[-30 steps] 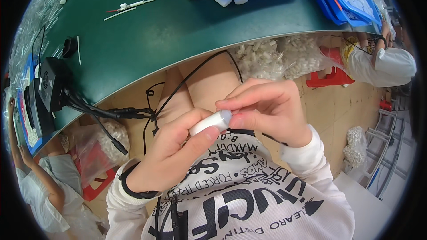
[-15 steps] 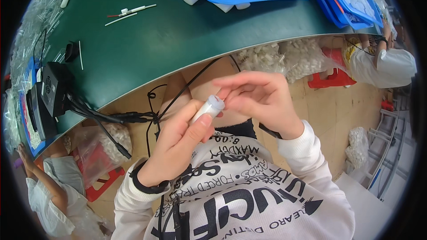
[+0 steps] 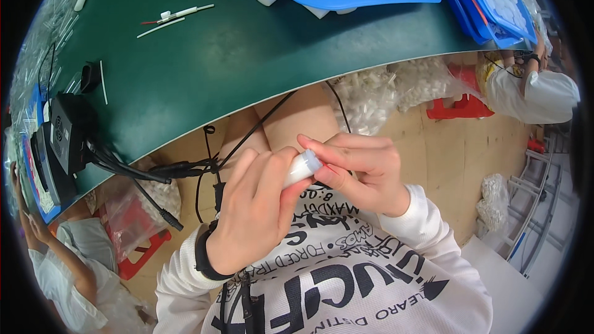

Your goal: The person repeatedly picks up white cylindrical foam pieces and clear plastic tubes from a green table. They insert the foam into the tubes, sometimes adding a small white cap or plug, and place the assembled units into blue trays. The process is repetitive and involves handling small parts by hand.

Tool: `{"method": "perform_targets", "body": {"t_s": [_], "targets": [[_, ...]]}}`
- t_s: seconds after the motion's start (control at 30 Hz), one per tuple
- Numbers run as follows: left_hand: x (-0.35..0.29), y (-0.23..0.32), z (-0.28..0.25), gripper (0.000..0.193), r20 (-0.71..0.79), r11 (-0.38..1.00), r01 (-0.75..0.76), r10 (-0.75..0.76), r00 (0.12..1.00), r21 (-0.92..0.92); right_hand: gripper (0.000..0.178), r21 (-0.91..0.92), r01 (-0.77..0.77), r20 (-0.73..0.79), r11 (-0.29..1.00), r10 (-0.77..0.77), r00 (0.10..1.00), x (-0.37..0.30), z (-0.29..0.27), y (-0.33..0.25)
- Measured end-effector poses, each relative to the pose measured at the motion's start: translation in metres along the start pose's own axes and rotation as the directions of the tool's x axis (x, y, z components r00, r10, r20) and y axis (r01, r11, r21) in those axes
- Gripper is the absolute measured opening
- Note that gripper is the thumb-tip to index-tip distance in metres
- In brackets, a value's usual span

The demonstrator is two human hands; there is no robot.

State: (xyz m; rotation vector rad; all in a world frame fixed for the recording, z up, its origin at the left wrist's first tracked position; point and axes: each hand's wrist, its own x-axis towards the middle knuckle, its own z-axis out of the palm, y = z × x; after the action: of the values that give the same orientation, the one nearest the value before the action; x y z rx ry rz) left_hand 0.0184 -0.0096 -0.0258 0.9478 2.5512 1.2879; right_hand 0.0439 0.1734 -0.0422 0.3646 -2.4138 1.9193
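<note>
A short white cylinder [image 3: 299,171] with a translucent end cap [image 3: 311,161] is held above my lap, tilted up toward the right. My left hand [image 3: 252,207] is closed around its body, fingers behind and thumb along the near side. At the capped end, the thumb and forefinger of my right hand [image 3: 362,170] pinch the cap from the right. A trace of red, perhaps a thin wire, shows by the right thumb. The cylinder's lower end is hidden in my left palm.
Beyond my hands curves the edge of a green table [image 3: 216,74]. Blue trays [image 3: 371,0] with white round parts stand at its far right. A black box [image 3: 68,127] with cables sits at left. A thin wired tube [image 3: 179,15] lies farther back. Co-workers sit at both sides.
My right fingers have come down from above the cap and closed on it. My left fingers have wrapped farther over the cylinder, and both hands are slightly lower.
</note>
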Motion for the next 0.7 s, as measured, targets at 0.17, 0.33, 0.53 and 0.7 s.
{"method": "perform_targets", "body": {"t_s": [0.17, 0.33, 0.53, 0.7], "targets": [[0.010, -0.010, 0.001, 0.044, -0.107, 0.984, -0.123, 0.137, 0.985, 0.128, 0.041, 0.043, 0.021, -0.133, 0.999, -0.015, 0.991, 0.003, 0.010, -0.011], [0.006, -0.008, 0.013, 0.032, -0.326, 0.769, -0.058, -0.201, 0.924, -0.637, 0.037, 0.430, -0.034, -0.274, 0.902, 0.166, 0.947, -0.006, 0.017, 0.004], [0.012, -0.018, 0.032, 0.018, -0.193, 0.852, 0.011, -0.130, 0.973, -0.523, 0.035, 0.578, -0.120, -0.320, 0.808, 0.359, 0.877, -0.021, 0.012, 0.010], [0.015, 0.003, 0.013, 0.039, 0.041, 0.974, 0.138, -0.133, 0.990, -0.181, 0.027, 0.433, -0.264, -0.442, 0.862, 0.458, 0.771, -0.027, -0.052, 0.082]]}}
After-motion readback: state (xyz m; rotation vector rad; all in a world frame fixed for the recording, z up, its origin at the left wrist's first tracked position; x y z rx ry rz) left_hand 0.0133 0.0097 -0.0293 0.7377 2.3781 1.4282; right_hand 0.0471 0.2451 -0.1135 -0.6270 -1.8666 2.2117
